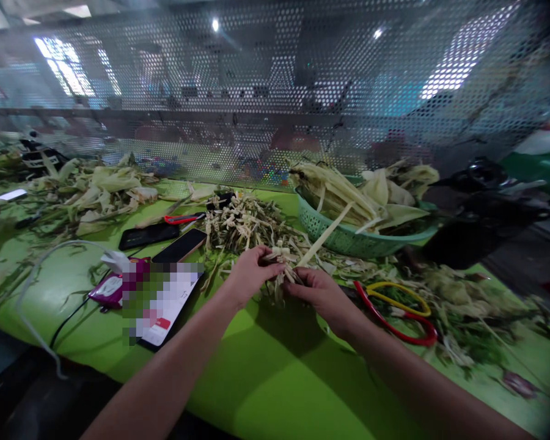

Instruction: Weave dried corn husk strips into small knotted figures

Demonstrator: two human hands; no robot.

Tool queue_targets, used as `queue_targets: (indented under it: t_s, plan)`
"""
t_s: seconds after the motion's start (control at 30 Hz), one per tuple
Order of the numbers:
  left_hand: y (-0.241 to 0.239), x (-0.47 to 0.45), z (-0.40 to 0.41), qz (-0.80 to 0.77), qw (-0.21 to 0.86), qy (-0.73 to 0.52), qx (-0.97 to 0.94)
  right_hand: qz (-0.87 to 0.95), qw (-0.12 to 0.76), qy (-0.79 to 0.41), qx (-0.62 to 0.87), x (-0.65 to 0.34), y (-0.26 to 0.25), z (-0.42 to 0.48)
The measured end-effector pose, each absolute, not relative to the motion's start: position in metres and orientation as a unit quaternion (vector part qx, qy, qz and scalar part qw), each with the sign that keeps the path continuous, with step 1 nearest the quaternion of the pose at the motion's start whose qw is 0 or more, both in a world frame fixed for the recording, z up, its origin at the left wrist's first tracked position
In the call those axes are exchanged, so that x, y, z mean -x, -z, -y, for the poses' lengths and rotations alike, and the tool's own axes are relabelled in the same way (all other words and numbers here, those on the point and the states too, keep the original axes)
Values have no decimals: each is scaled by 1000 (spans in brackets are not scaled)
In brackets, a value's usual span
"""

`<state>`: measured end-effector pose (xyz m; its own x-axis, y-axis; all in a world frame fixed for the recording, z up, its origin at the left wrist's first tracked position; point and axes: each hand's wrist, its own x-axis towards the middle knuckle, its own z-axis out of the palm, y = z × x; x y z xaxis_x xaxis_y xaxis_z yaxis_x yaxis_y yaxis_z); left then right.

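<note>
Above the green table, my left hand (250, 275) pinches a small bunch of dried corn husk strips (279, 284) between thumb and fingers. My right hand (321, 296) closes on the same bunch from the right; its fingertips are partly hidden by strands. One long pale husk strip (326, 233) sticks up and right from between the hands. Just behind them lies a heap of knotted husk pieces (245, 223). A green plastic basket (339, 239) filled with corn husks (343, 192) stands behind my right hand.
Scissors with red and yellow handles (421, 335) lie right of my right hand. To the left are two dark phones (181, 245), a lit tablet-like screen (169, 305), a purple packet (107, 290) and a cable. More husks (114, 183) lie farther back. A perforated metal panel (256, 79) rises behind.
</note>
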<state>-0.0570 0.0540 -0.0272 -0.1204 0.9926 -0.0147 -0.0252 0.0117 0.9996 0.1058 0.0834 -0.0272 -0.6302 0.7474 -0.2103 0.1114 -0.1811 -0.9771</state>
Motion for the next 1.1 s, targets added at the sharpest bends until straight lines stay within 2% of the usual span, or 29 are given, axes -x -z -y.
queue_targets:
  t_s: [0.17,0.6,0.8,1.1]
  plan:
    - [26,62,-55,-497,500,-539,-461,591,243,-686,348,-106,26,-84]
    - [23,66,-54,-483,529,-535,-448,679,255,-583,367,-109,23,-87]
    - [22,63,-54,-499,509,-534,-454,663,254,-605,360,-109,29,-90]
    - [24,61,-52,-479,534,-525,-459,673,279,-588,352,-109,24,-87]
